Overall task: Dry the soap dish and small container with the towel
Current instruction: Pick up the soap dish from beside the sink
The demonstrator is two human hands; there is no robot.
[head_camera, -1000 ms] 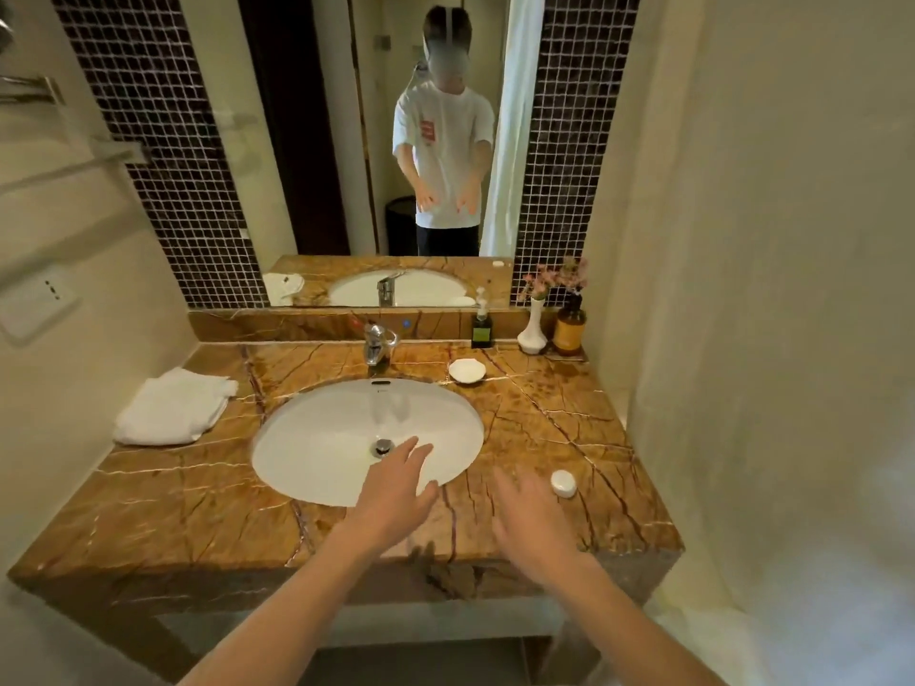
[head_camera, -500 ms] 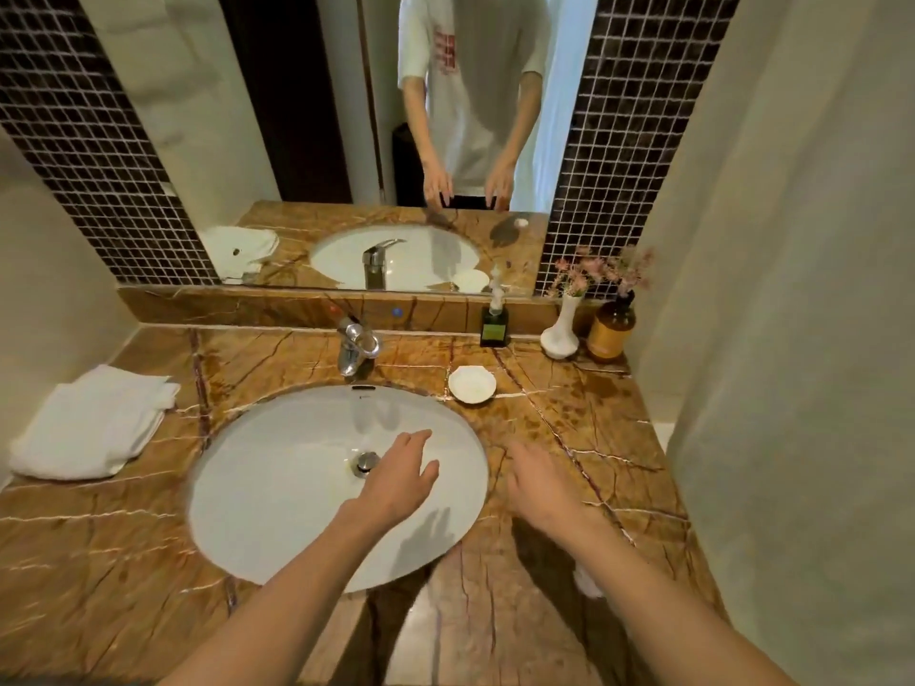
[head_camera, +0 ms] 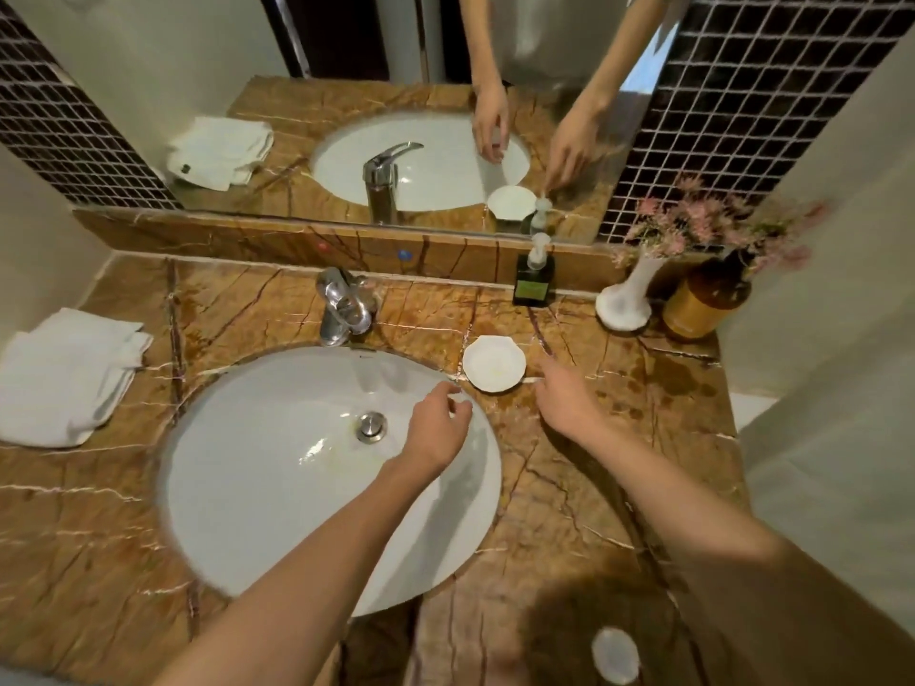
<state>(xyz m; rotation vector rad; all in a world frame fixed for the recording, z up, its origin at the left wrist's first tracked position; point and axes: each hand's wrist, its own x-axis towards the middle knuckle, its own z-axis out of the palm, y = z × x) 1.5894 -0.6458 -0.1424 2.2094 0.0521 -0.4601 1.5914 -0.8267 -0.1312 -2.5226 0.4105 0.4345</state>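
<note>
Hands reach over a brown marble desk [head_camera: 569, 497] set with a white oval sink [head_camera: 277, 492]. The left hand [head_camera: 435, 428] hangs above the right side of the basin, fingers loosely curled and holding nothing. The right hand [head_camera: 564, 403] is stretched forward over the marble with fingers extended and spread, also holding nothing, its fingertips just beside the right edge of the soap dish [head_camera: 493, 362] but apart from it. That white scalloped dish sits on the marble between the sink rim and the back ledge, right of the chrome tap [head_camera: 344, 307]. The small container [head_camera: 615, 655], round and white, stands at the near edge of the marble under the right forearm, well apart from the dish. The towel [head_camera: 69, 373], white and folded, lies at the far left of the marble, well apart from both hands. A dark pump bottle [head_camera: 533, 277], a white vase [head_camera: 625, 299] of pink flowers and an amber jar [head_camera: 703, 302] line the back right corner below the mirror [head_camera: 346, 91].
</note>
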